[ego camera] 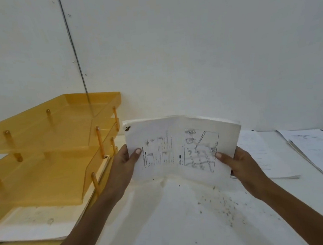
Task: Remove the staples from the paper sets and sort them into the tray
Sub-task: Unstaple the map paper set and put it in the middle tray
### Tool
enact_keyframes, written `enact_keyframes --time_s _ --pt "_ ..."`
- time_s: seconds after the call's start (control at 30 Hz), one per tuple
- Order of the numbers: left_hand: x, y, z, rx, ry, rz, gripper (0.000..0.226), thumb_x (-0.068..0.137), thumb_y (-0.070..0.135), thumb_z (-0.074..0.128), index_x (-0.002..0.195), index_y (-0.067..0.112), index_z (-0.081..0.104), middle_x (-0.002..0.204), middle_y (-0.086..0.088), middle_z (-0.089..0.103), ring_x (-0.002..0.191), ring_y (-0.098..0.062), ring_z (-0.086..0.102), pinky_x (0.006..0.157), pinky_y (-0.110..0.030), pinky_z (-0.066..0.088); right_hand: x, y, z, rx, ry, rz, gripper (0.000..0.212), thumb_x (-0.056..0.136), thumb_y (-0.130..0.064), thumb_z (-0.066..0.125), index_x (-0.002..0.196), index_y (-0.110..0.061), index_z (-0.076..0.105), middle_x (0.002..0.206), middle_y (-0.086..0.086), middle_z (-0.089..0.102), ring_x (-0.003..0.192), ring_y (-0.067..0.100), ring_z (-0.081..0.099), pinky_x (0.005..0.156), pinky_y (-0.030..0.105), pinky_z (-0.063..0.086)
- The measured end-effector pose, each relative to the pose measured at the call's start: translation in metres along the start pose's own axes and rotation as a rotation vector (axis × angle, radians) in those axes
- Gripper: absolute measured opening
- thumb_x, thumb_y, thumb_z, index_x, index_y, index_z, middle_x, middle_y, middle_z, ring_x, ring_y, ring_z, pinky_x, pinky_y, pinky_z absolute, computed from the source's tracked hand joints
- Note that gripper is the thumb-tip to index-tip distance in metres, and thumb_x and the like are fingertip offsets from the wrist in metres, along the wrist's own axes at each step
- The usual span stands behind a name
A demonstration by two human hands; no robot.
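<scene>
Both hands hold one thick paper set (178, 146) above the white table, printed with text and a line drawing. My left hand (124, 165) grips its left edge, thumb on the front sheet. My right hand (237, 164) grips its lower right corner, thumb on the drawing. A dark mark shows at the set's top left corner (127, 128). The stacked yellow tray (56, 144) with three tiers stands to the left, close to my left hand. Its bottom tier holds a sheet of paper (34, 223).
More paper sets (317, 147) lie spread on the table at the right. Small dark specks (224, 207) are scattered on the table surface (176, 219) below the held set. A white wall rises right behind the table.
</scene>
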State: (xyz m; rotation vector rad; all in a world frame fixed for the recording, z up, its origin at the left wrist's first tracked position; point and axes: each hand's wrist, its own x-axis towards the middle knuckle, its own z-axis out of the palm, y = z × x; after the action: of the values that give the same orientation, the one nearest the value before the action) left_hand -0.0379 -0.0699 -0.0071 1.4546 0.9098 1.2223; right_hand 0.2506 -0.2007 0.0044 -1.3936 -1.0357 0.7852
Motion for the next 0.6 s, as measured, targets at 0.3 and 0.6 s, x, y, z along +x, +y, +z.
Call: enact_keyframes --time_s 0.3,0.6 --pt "-0.011 -0.022 0.001 0.103 -0.007 -0.015 0.025 0.105 0.024 0.052 0.127 0.036 0.053 0.126 0.01 0.067 0.115 -0.015 0.066 0.089 -0.035 0.059 -0.011 0.021 0.012 -0.023 0.024 0.066 0.027 0.099 -0.024 0.062 0.123 -0.035 0.064 0.119 -0.01 0.075 0.111 0.013 0.069 0.099 0.047 0.054" --pt "-0.012 -0.029 -0.006 0.182 -0.106 -0.078 0.035 0.106 0.024 0.051 0.14 0.03 0.05 0.136 0.007 0.065 0.123 -0.019 0.063 0.098 -0.045 0.057 -0.01 0.023 0.006 0.028 0.029 0.138 0.027 0.099 -0.02 0.061 0.124 -0.031 0.064 0.112 -0.008 0.077 0.102 0.015 0.074 0.078 0.039 0.059"
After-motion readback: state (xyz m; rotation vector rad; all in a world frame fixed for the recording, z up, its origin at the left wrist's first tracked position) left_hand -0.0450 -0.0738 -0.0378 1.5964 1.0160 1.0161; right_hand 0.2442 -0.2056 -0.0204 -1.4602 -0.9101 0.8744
